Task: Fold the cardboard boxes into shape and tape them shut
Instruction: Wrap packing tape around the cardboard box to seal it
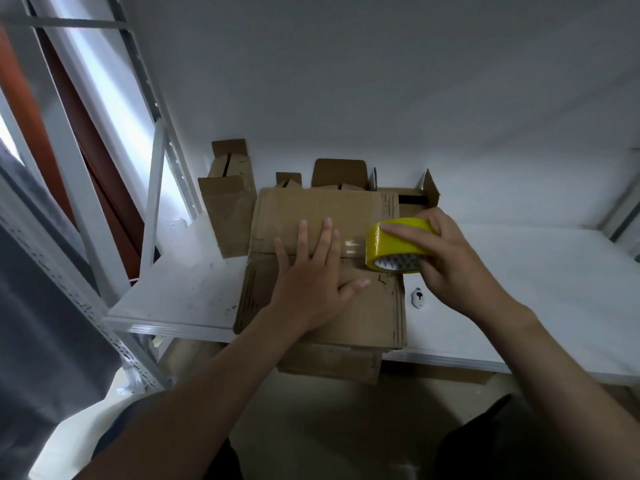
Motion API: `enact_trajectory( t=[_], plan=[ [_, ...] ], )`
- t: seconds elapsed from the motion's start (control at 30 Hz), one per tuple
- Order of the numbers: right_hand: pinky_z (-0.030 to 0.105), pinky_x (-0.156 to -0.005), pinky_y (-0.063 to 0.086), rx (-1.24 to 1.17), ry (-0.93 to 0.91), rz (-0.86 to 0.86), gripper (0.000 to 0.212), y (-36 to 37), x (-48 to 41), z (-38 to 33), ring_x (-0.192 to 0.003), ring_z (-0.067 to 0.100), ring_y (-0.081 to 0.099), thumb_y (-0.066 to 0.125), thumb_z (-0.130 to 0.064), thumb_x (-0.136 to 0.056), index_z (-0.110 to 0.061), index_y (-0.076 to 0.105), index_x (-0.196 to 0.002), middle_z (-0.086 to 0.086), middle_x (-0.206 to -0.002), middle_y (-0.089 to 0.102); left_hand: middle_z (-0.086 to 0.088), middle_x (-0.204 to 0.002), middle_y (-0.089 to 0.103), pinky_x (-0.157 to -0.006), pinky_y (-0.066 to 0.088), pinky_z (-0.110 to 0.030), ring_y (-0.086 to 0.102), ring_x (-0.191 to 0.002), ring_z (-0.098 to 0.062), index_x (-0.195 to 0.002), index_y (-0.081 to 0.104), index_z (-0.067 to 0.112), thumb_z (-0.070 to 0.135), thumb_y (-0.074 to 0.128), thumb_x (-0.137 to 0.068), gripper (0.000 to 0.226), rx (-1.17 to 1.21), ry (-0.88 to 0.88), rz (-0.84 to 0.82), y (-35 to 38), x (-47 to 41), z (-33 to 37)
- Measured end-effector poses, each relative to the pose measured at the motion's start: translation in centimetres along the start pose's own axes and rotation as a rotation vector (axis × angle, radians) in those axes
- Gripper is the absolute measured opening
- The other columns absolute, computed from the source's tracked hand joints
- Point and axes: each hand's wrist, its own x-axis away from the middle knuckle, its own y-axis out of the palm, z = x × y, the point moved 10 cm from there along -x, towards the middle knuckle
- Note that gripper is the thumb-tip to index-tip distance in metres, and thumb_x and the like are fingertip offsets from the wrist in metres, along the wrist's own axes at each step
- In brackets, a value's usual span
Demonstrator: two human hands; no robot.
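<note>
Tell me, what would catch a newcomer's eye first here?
The bright yellow tape roll stands out, gripped by the right hand at the right edge of the cardboard box on the white shelf. The left hand presses flat on the box's top seam. Smaller boxes stand behind, near the wall.
</note>
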Motion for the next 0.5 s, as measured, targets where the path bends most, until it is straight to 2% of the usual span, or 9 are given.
enact_trajectory(
  t=[0.1,0.17,0.23,0.27,0.33,0.4,0.5],
  plan=[
    [0.033,-0.096,0.04,0.088,-0.019,-0.044,0.097,0.5,0.1,-0.2,-0.122,0.025,0.038,0.055,0.009,-0.09,-0.055,0.02,-0.154,0.0,-0.134,0.035,-0.006,-0.167,-0.023,-0.11,-0.009,-0.078,-0.024,-0.152,-0.034,-0.161,-0.006,0.015,0.086,0.002,-0.085,0.104,-0.047,0.026,0.03,0.5,-0.5,2.2],
    [0.024,-0.095,0.037,0.02,-0.008,-0.051,0.093,0.3,0.3,0.1,-0.119,0.02,0.038,0.055,0.008,-0.091,-0.052,0.024,-0.154,-0.004,-0.132,0.035,-0.006,-0.167,-0.021,-0.111,-0.008,-0.078,-0.023,-0.152,-0.034,-0.161,-0.005,0.014,0.086,0.001,-0.085,0.105,-0.052,0.013,0.031,0.8,-0.6,2.2],
    [0.016,-0.086,0.035,-0.015,-0.025,-0.03,0.08,-0.7,0.5,0.3,-0.112,0.013,0.037,0.059,0.004,-0.091,-0.046,0.04,-0.15,-0.007,-0.124,0.035,-0.007,-0.168,-0.019,-0.112,-0.004,-0.078,-0.02,-0.153,-0.034,-0.161,-0.004,0.014,0.087,-0.003,-0.083,0.107,-0.071,0.002,0.033,0.8,-0.4,1.7],
    [0.018,-0.085,0.037,0.027,-0.05,-0.019,0.071,-1.3,0.6,0.2,-0.11,0.014,0.038,0.06,0.001,-0.09,-0.041,0.048,-0.146,-0.004,-0.122,0.038,-0.007,-0.168,-0.019,-0.112,-0.002,-0.078,-0.02,-0.153,-0.034,-0.161,-0.005,0.013,0.087,-0.006,-0.082,0.108,-0.074,-0.002,0.029,0.8,-0.3,1.4],
    [0.034,-0.081,0.046,0.128,-0.077,0.002,0.059,-2.5,0.9,0.5,-0.106,0.026,0.045,0.061,-0.003,-0.086,-0.033,0.061,-0.137,0.01,-0.12,0.048,-0.007,-0.167,-0.022,-0.112,-0.001,-0.078,-0.022,-0.152,-0.033,-0.16,-0.007,0.013,0.088,-0.01,-0.079,0.111,-0.063,-0.011,0.007,0.9,-0.2,1.3],
    [0.045,-0.078,0.049,0.198,-0.069,-0.016,0.059,-3.1,1.3,1.4,-0.101,0.036,0.05,0.066,0.001,-0.083,-0.033,0.066,-0.132,0.016,-0.117,0.053,-0.007,-0.167,-0.023,-0.112,0.0,-0.078,-0.023,-0.152,-0.033,-0.16,-0.009,0.013,0.088,-0.012,-0.077,0.112,-0.059,-0.018,-0.003,0.8,-0.1,1.4],
    [0.046,-0.074,0.049,0.269,-0.053,-0.045,0.058,-3.1,2.6,3.1,-0.093,0.038,0.052,0.077,0.003,-0.08,-0.031,0.071,-0.126,0.019,-0.11,0.056,-0.006,-0.167,-0.024,-0.113,0.001,-0.077,-0.024,-0.152,-0.032,-0.16,-0.009,0.012,0.088,-0.006,-0.079,0.111,-0.055,-0.028,-0.007,0.8,-0.1,1.3]
  ],
)
